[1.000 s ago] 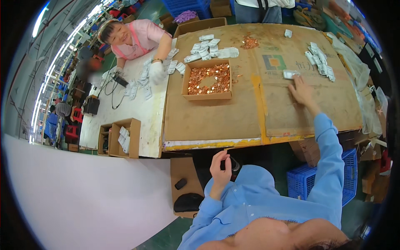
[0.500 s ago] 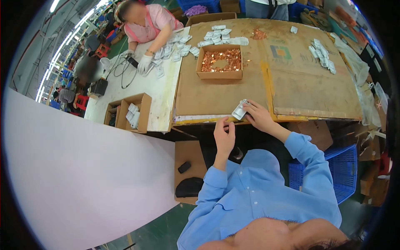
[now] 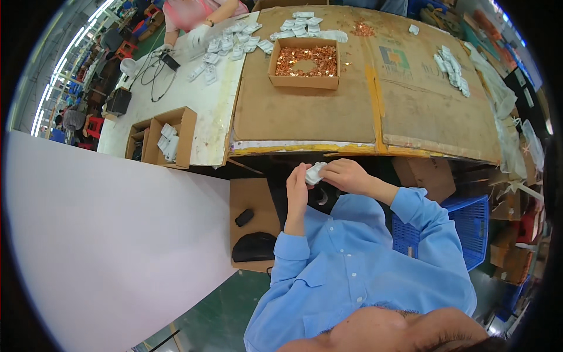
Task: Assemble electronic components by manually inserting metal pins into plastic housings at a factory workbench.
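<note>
A small white plastic casing (image 3: pixel 315 173) is held between my two hands, just off the near edge of the cardboard-covered table (image 3: pixel 305 126). My left hand (image 3: pixel 297 190) is closed on its left side, thumb and fingers against it. From the other side, my right hand (image 3: pixel 350 176) pinches its right end. Fingers cover parts of the casing, so its inner detail cannot be made out. Farther back on the table stands an open cardboard box (image 3: pixel 302 82) of small shiny copper-coloured pieces (image 3: pixel 287 61). White casings (image 3: pixel 299 26) like the held one lie behind it.
More white casings (image 3: pixel 451 70) lie at the right. A co-worker's gloved hand (image 3: pixel 199 36) is over the white table (image 3: pixel 205 126) at left, near a cable and a divided cardboard box (image 3: pixel 183 141). A blue crate (image 3: pixel 472 232) stands low at my right.
My right hand has brought the white casing from the table edge toward me, and my left hand has closed on it. The view has shifted, so the table sits higher.
</note>
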Demonstrator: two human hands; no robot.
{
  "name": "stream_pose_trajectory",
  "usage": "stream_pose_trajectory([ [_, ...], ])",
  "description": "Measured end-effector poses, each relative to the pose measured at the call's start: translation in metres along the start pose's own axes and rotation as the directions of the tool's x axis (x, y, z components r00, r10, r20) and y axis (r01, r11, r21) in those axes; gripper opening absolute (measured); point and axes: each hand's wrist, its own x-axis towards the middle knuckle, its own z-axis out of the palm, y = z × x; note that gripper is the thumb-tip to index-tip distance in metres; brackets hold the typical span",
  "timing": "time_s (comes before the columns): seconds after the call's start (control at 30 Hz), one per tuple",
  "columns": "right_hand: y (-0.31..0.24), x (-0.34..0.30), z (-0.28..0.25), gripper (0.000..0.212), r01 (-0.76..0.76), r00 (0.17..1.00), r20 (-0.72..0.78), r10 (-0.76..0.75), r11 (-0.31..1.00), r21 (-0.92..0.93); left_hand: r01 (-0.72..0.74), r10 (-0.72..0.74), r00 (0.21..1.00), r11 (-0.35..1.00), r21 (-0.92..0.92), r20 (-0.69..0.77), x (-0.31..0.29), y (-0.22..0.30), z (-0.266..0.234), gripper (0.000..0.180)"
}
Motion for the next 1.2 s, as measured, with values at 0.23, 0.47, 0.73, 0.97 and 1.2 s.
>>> stream_pose_trajectory([
  [0.23, 0.015, 0.029, -0.027, 0.031, 0.079, 0.983, -0.165, -0.081, 0.997, -0.022, -0.019, 0.029, 0.997, 0.991, -0.131, 0.074, -0.001, -0.012, -0.018, 0.03],
  [0.47, 0.152, 0.158, -0.075, 0.025, -0.451, 0.885, -0.175, 0.432, 0.887, -0.096, -0.004, 0.022, 0.997, 0.966, -0.257, 0.069, -0.009, -0.003, -0.021, 0.036],
  [0.73, 0.242, 0.233, -0.062, 0.029, -0.593, 0.649, 0.218, 0.729, 0.664, -0.455, 0.033, -0.003, 0.998, 0.896, -0.443, 0.069, -0.012, -0.014, -0.003, 0.032],
  [0.97, 0.235, 0.245, -0.052, 0.032, -0.63, 0.561, 0.123, 0.819, 0.518, -0.578, 0.04, -0.026, 0.999, 0.909, -0.414, 0.04, -0.006, -0.029, -0.013, 0.03],
  [1.2, 0.229, 0.252, -0.058, 0.039, -0.752, 0.393, 0.116, 0.912, 0.392, -0.529, 0.044, -0.031, 0.999, 0.921, -0.388, 0.041, -0.003, -0.025, -0.019, 0.026],
])
